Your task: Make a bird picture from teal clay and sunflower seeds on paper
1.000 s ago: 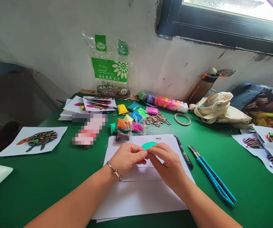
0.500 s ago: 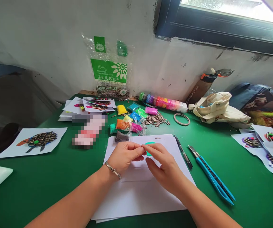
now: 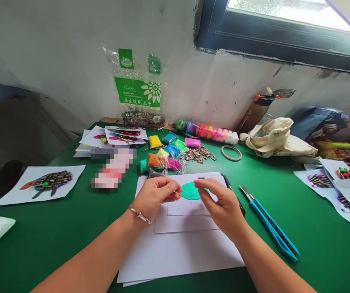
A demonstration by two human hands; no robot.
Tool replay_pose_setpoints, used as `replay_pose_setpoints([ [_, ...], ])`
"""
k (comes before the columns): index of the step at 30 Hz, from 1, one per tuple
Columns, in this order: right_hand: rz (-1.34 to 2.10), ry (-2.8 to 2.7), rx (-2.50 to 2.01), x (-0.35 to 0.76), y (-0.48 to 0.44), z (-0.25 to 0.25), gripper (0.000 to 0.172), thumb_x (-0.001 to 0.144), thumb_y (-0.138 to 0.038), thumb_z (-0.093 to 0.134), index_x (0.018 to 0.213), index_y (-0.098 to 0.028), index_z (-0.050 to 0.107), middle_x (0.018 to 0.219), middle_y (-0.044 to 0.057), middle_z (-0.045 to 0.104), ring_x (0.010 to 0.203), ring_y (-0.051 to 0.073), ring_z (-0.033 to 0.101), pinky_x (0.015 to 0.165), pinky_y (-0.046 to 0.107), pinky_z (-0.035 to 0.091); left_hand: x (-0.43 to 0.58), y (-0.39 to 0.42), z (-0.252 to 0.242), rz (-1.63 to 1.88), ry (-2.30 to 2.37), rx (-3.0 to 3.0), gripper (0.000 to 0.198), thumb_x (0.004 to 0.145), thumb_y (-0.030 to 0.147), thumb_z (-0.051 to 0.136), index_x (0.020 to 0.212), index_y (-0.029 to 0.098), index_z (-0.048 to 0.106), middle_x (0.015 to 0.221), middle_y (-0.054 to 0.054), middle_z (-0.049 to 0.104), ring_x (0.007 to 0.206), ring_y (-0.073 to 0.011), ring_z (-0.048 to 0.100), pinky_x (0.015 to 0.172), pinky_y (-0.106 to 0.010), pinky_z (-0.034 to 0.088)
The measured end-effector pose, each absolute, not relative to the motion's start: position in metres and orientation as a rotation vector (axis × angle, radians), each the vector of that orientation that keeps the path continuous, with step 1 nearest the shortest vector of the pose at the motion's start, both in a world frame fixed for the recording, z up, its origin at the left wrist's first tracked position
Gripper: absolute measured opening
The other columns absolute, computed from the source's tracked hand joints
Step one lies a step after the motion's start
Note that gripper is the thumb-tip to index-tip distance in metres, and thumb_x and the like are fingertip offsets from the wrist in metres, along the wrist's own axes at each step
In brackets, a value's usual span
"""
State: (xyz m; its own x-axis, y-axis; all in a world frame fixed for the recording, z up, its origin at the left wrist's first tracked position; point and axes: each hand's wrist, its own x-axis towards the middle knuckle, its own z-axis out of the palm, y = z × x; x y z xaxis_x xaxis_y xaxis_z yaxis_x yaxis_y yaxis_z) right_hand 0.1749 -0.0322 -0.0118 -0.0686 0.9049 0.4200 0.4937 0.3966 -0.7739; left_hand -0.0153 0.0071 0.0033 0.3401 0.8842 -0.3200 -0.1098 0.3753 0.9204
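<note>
Flat teal-green oval of clay-like material (image 3: 189, 192) lies on the stacked white paper sheets (image 3: 181, 254), just beyond the hands. Left hand (image 3: 154, 196): grip together on a small orange-brown lump (image 3: 180, 195), mostly hidden; right hand (image 3: 222, 203): grip apart, overlapping the oval in view. Risk: loose pinch could drop the lump; a lowered right fingertip could dent the oval, presumably soft.

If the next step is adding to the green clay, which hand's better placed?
Probably the left hand: its pinched fingertips seem to hold a small orange bit by the green clay's left edge. The right hand has parted fingers, seemingly holding nothing.
</note>
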Motion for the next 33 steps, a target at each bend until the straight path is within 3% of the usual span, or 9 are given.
replay_pose_setpoints([
  [5, 0.528, -1.738, -1.218, 0.177, -0.03, -0.014, 0.022, 0.088, -0.017, 0.052, 0.103, -0.024, 0.066, 0.096, 0.006, 0.067, 0.09, 0.019, 0.061, 0.079, 0.034, 0.051, -0.017, 0.011, 0.007, 0.833, 1.03, 0.927, 0.025, 0.06, 0.035, 0.081, 0.072, 0.016, 0.069, 0.072, -0.001, 0.068, 0.063, -0.0118, 0.062, 0.069, -0.027, 0.053],
  [13, 0.517, -1.753, -1.242, 0.181, -0.026, -0.017, 0.021, 0.088, -0.018, 0.051, 0.102, -0.024, 0.066, 0.095, 0.006, 0.067, 0.09, 0.019, 0.061, 0.078, 0.034, 0.05, -0.023, 0.014, 0.008, 0.883, 1.095, 0.915, 0.031, 0.057, 0.037, 0.083, 0.068, 0.015, 0.064, 0.068, 0.001, 0.064, 0.062, -0.0112, 0.06, 0.067, -0.027, 0.052],
  [18, 0.517, -1.779, -1.251, 0.181, -0.026, -0.018, 0.021, 0.089, -0.019, 0.05, 0.101, -0.024, 0.066, 0.093, 0.006, 0.067, 0.087, 0.019, 0.061, 0.075, 0.033, 0.05, -0.023, 0.016, 0.005, 0.873, 1.105, 0.931, 0.032, 0.064, 0.045, 0.077, 0.068, 0.016, 0.065, 0.071, 0.0, 0.066, 0.062, -0.0107, 0.059, 0.067, -0.026, 0.05],
  [22, 0.508, -1.788, -1.251, 0.181, -0.026, -0.018, 0.021, 0.089, -0.019, 0.05, 0.101, -0.024, 0.066, 0.091, 0.006, 0.066, 0.085, 0.019, 0.061, 0.073, 0.033, 0.05, -0.023, 0.017, 0.003, 0.889, 1.116, 0.957, 0.029, 0.063, 0.041, 0.078, 0.074, 0.016, 0.068, 0.081, -0.001, 0.067, 0.063, -0.0102, 0.059, 0.069, -0.027, 0.051],
  [26, 0.508, -1.787, -1.249, 0.181, -0.026, -0.016, 0.021, 0.089, -0.018, 0.05, 0.101, -0.024, 0.066, 0.092, 0.006, 0.066, 0.086, 0.019, 0.061, 0.075, 0.033, 0.049, -0.025, 0.018, 0.004, 0.896, 1.125, 0.953, 0.029, 0.061, 0.038, 0.081, 0.073, 0.016, 0.067, 0.076, -0.001, 0.067, 0.063, -0.0105, 0.059, 0.069, -0.026, 0.051],
  [33, 0.493, -1.782, -1.255, 0.18, -0.026, -0.018, 0.021, 0.088, -0.019, 0.051, 0.101, -0.024, 0.066, 0.093, 0.006, 0.067, 0.087, 0.019, 0.062, 0.075, 0.033, 0.05, -0.025, 0.016, 0.002, 0.895, 1.13, 1.01, 0.031, 0.069, 0.046, 0.073, 0.069, 0.016, 0.067, 0.072, -0.002, 0.067, 0.064, -0.0117, 0.06, 0.067, -0.025, 0.051],
])
